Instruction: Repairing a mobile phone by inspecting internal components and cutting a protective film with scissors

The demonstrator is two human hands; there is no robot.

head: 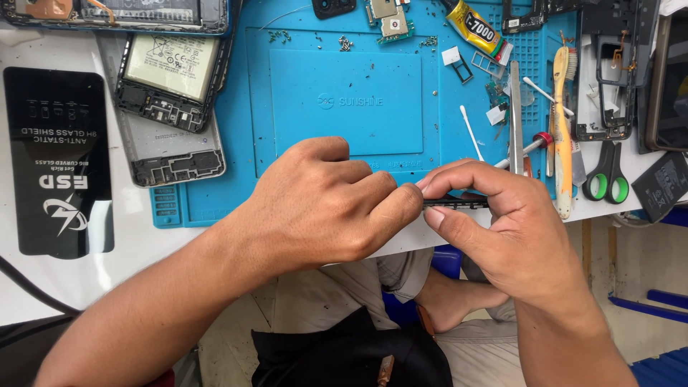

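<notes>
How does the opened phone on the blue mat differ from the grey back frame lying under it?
The opened phone with pale battery lies on top, holding a battery and dark boards. The grey back frame lies beneath, mostly bare, without a battery. The phone sits nearer the mat's far edge. Both lie flat on the blue mat, untouched by hands.

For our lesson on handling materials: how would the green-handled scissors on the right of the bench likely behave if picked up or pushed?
The green-handled scissors look stiff, so they should lift as one piece. Lying flat and closed on the white bench, they would probably slide, not roll. The smooth loops may give a slippery grip.
</notes>
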